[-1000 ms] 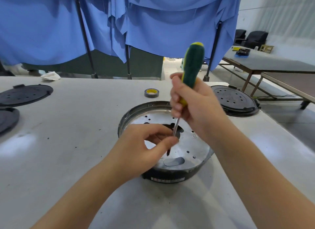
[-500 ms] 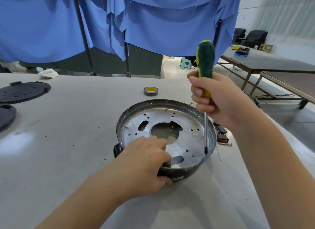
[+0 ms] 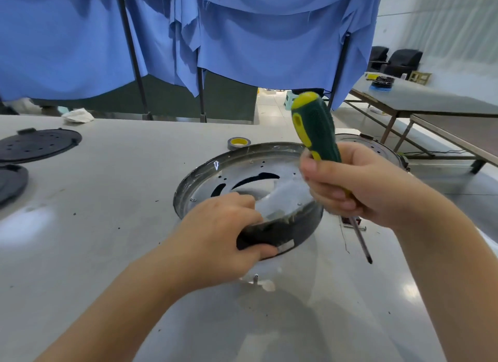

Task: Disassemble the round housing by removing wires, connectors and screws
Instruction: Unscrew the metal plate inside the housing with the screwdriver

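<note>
We see the round housing (image 3: 242, 178) at the middle of the grey table (image 3: 107, 227), tilted so that its near edge is raised off the surface and its perforated metal plate faces up and away. Our left hand (image 3: 215, 240) grips the near black rim, fingers curled over the edge onto the plate and thumb against the outer wall. Our right hand (image 3: 358, 189) is closed around the green-and-yellow screwdriver (image 3: 318, 129), held to the right of the housing, handle up, shaft slanting down with its tip above the table and clear of the housing. A loose screw (image 3: 255, 277) stands on the table just in front of the housing. Behind it lies a roll of tape (image 3: 238, 143); two black perforated lids (image 3: 37, 144) rest at the far left. Blue cloth (image 3: 242, 38) hangs behind the table.
</note>
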Demonstrator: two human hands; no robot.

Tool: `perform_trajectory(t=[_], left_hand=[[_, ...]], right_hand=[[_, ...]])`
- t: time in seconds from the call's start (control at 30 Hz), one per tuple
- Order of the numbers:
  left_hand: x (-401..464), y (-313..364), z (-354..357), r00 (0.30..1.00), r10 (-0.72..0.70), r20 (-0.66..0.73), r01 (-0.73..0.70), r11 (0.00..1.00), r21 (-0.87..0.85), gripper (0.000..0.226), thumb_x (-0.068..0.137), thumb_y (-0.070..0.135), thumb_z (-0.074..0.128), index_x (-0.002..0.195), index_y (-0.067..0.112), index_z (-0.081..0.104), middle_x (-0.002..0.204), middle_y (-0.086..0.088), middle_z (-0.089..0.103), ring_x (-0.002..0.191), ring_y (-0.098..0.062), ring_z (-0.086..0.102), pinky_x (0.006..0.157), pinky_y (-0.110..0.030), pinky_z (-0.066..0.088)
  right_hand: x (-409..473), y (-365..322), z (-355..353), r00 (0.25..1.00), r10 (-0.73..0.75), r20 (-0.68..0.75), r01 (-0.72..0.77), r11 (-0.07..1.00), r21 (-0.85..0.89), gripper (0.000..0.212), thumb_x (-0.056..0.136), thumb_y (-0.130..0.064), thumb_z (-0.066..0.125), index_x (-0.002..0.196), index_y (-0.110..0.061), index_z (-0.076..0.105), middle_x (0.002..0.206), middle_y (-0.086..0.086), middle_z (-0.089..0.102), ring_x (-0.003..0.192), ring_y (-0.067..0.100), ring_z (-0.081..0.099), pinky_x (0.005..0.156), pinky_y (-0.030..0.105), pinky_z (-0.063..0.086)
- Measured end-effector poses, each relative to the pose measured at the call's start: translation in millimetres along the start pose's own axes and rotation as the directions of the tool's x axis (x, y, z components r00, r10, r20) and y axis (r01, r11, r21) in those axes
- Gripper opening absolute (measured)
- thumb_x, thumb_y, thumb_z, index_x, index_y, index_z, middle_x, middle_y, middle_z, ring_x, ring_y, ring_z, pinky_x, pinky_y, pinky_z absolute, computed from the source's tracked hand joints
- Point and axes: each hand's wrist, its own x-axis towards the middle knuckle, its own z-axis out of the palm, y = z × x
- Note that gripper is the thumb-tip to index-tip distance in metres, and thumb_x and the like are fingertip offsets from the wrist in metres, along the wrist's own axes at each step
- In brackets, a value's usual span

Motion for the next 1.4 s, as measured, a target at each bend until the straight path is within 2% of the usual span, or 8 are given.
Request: perform_trajectory(t=[0.2, 0.3, 0.37, 0.43, 0.57, 0.93, 1.13, 1.4], left_hand=[[0, -6, -7, 0.991, -0.098, -0.087, 0.084, 0.984, -0.155, 0.040, 0.074, 0.053, 0.063, 0.059, 0.020, 0.047, 0.067, 0.007, 0.043, 0.068, -0.008, 0.046, 0.054, -0.018, 0.024], [1, -8, -9, 0.988, -0.111, -0.111, 0.089, 0.977, -0.194, 0.040, 0.074, 0.051, 0.065, 0.057, 0.018, 0.047, 0.066, 0.007, 0.043, 0.063, -0.008, 0.045, 0.055, -0.020, 0.025], [1, -9, -9, 0.984, -0.122, -0.126, 0.095, 0.975, -0.202, 0.041, 0.074, 0.051, 0.066, 0.058, 0.015, 0.051, 0.066, 0.006, 0.043, 0.062, -0.010, 0.045, 0.054, -0.024, 0.027], [1, -9, -11, 0.980, -0.136, -0.148, 0.104, 0.973, -0.208, 0.043, 0.073, 0.050, 0.066, 0.059, 0.011, 0.053, 0.066, 0.004, 0.043, 0.060, -0.011, 0.045, 0.052, -0.027, 0.029], [2, -10, -13, 0.965, -0.182, -0.190, 0.129, 0.957, -0.260, 0.044, 0.070, 0.048, 0.068, 0.061, 0.008, 0.054, 0.065, 0.001, 0.045, 0.058, -0.016, 0.048, 0.051, -0.036, 0.036], [1, -13, -16, 0.949, -0.231, -0.215, 0.150, 0.930, -0.335, 0.034, 0.070, 0.044, 0.071, 0.064, 0.012, 0.059, 0.071, 0.004, 0.051, 0.060, -0.014, 0.052, 0.051, -0.031, 0.040], [1, -13, -15, 0.952, -0.237, -0.193, 0.166, 0.932, -0.323, 0.040, 0.069, 0.051, 0.068, 0.069, 0.012, 0.062, 0.070, 0.002, 0.053, 0.063, -0.016, 0.055, 0.055, -0.047, 0.046], [1, -15, -14, 0.958, -0.216, -0.191, 0.148, 0.937, -0.318, 0.042, 0.068, 0.057, 0.064, 0.062, 0.015, 0.058, 0.067, 0.002, 0.049, 0.060, -0.016, 0.052, 0.052, -0.046, 0.043]], right_hand=[[-14, 15, -10, 0.962, 0.041, 0.270, 0.005, 0.986, -0.169, 0.035, 0.069, -0.043, 0.079, 0.066, -0.012, 0.062, 0.055, 0.012, 0.041, 0.045, 0.013, 0.039, 0.044, 0.019, 0.035], [-16, 20, -5, 0.908, 0.147, 0.393, -0.017, 0.948, -0.317, 0.016, 0.075, -0.029, 0.075, 0.067, -0.019, 0.067, 0.056, -0.005, 0.053, 0.051, 0.010, 0.047, 0.051, 0.021, 0.037], [-15, 25, 4, 0.899, 0.250, 0.358, -0.068, 0.890, -0.451, 0.015, 0.075, -0.028, 0.079, 0.065, -0.032, 0.068, 0.056, -0.014, 0.057, 0.052, 0.000, 0.050, 0.054, 0.013, 0.038], [-9, 36, 16, 0.936, 0.294, 0.195, -0.107, 0.763, -0.638, 0.018, 0.073, -0.033, 0.080, 0.062, -0.036, 0.066, 0.053, -0.016, 0.056, 0.048, -0.003, 0.048, 0.050, 0.012, 0.037], [6, 58, 41, 0.983, 0.181, 0.011, -0.087, 0.528, -0.845, 0.022, 0.075, -0.036, 0.073, 0.061, -0.027, 0.058, 0.054, -0.014, 0.053, 0.053, 0.001, 0.050, 0.048, 0.018, 0.037], [13, 79, 53, 0.977, 0.201, 0.070, -0.069, 0.610, -0.789, 0.016, 0.076, -0.027, 0.066, 0.068, -0.015, 0.060, 0.060, 0.003, 0.054, 0.053, 0.014, 0.045, 0.053, 0.034, 0.044], [14, 83, 60, 0.977, 0.187, 0.100, -0.023, 0.561, -0.828, 0.028, 0.081, -0.034, 0.067, 0.059, -0.023, 0.053, 0.057, -0.004, 0.050, 0.053, 0.009, 0.044, 0.050, 0.021, 0.034], [15, 83, 48, 0.980, 0.196, 0.014, -0.100, 0.556, -0.825, 0.023, 0.079, -0.034, 0.069, 0.067, -0.017, 0.060, 0.063, 0.000, 0.056, 0.058, 0.012, 0.049, 0.055, 0.030, 0.043]])
